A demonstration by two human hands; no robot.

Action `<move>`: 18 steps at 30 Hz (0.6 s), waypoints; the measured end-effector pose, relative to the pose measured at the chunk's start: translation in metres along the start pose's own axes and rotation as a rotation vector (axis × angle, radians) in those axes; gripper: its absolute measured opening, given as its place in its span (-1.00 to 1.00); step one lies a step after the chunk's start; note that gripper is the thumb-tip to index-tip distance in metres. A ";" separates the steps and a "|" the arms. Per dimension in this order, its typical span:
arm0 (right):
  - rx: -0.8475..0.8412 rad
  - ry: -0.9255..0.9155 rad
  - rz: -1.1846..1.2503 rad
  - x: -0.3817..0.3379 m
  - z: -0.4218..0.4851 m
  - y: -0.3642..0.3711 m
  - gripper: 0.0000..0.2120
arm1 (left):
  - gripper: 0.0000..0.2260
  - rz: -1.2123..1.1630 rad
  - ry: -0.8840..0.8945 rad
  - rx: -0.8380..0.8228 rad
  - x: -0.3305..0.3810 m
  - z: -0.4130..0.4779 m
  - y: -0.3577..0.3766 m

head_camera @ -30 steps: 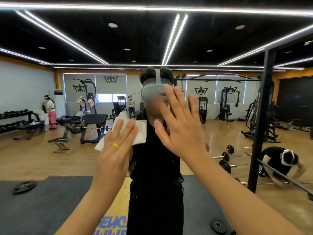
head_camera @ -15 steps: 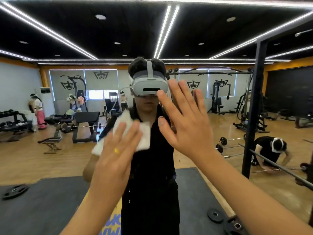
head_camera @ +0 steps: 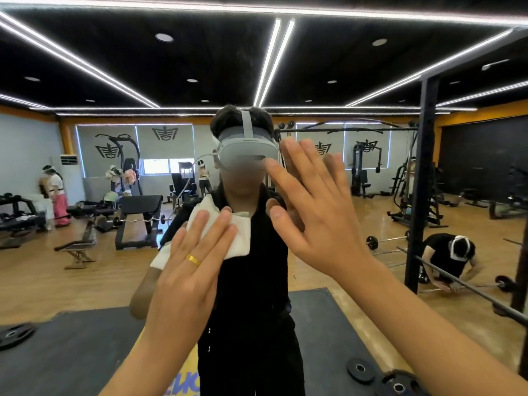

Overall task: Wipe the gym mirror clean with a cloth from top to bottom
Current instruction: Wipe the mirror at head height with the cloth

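Against the wide glass gym mirror (head_camera: pixel 85 275), the left hand (head_camera: pixel 188 270) presses a folded white cloth (head_camera: pixel 231 238) flat under straight fingers, probably to spread wiping pressure. Just beside it on the mirror, the right hand (head_camera: pixel 317 221) lies open-palmed and empty, seemingly bracing.

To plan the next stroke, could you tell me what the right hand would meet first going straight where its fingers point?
The right hand points up and slightly left along the large wall mirror; the way looks free, only bare glass with reflections, though depth is unclear.
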State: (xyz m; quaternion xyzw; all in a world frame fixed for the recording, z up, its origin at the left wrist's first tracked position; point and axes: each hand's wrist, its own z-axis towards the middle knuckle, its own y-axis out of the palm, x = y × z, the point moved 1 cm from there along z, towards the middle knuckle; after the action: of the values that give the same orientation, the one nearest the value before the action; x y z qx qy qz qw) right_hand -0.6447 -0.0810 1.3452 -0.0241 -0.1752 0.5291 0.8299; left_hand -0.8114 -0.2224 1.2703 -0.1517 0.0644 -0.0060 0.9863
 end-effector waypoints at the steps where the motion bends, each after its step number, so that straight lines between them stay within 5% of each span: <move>1: 0.010 0.000 0.000 0.006 -0.003 -0.007 -0.45 | -0.62 0.013 0.012 0.001 0.000 0.006 0.001; 12: -0.004 -0.070 -0.206 0.096 -0.028 -0.036 -0.44 | -0.54 0.074 0.129 0.015 0.038 0.134 0.017; 18: 0.002 -0.079 -0.205 0.100 -0.030 -0.035 -0.43 | -0.59 0.146 0.089 -0.004 0.027 0.091 0.012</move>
State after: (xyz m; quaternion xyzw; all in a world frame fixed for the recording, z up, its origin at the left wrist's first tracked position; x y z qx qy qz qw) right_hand -0.5676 -0.0035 1.3517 0.0154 -0.2088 0.4421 0.8722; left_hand -0.7725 -0.1851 1.3495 -0.1482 0.1190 0.0591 0.9800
